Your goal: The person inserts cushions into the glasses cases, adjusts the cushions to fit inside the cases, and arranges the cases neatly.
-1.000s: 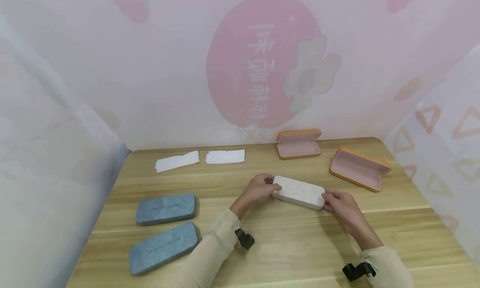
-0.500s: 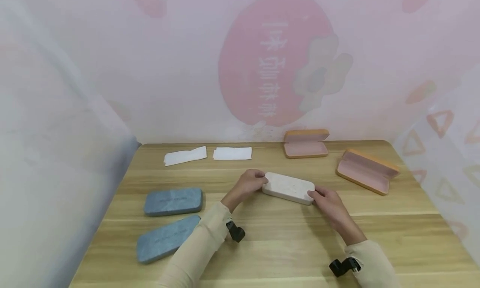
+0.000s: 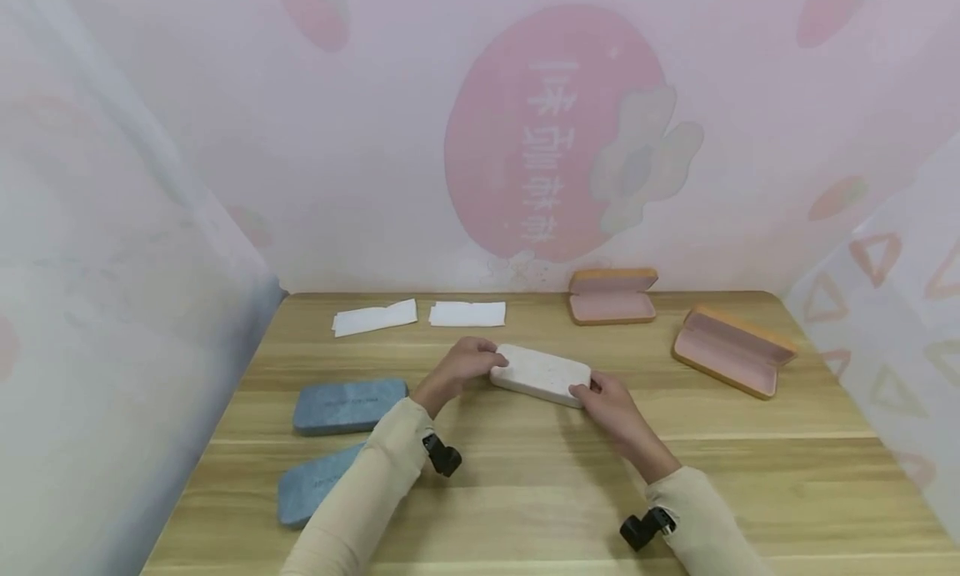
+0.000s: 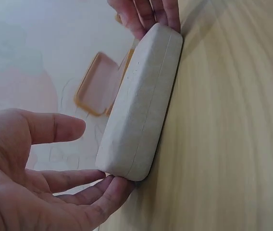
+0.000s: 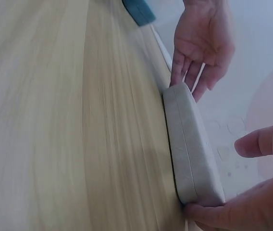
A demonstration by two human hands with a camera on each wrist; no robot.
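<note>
The person's two arms come forward from the near side, leaning toward each other, with the left hand (image 3: 460, 366) and the right hand (image 3: 613, 405) at the opposite ends of a closed white case (image 3: 542, 373). This case lies near the middle of the wooden table (image 3: 525, 509), slightly slanted, its left end farther from the person than its right end. The left hand's fingers are extended and touch the end of the case, while its thumb is lifted apart from it, as the left wrist view shows. The right hand has a similar pose: an extended finger touches the other end, and the thumb stands away from the surface. The left sleeve (image 3: 367, 493) passes in front of part of the nearer blue case (image 3: 311, 486). Beyond the right hand, an orange case (image 3: 731, 351) stands open.
</note>
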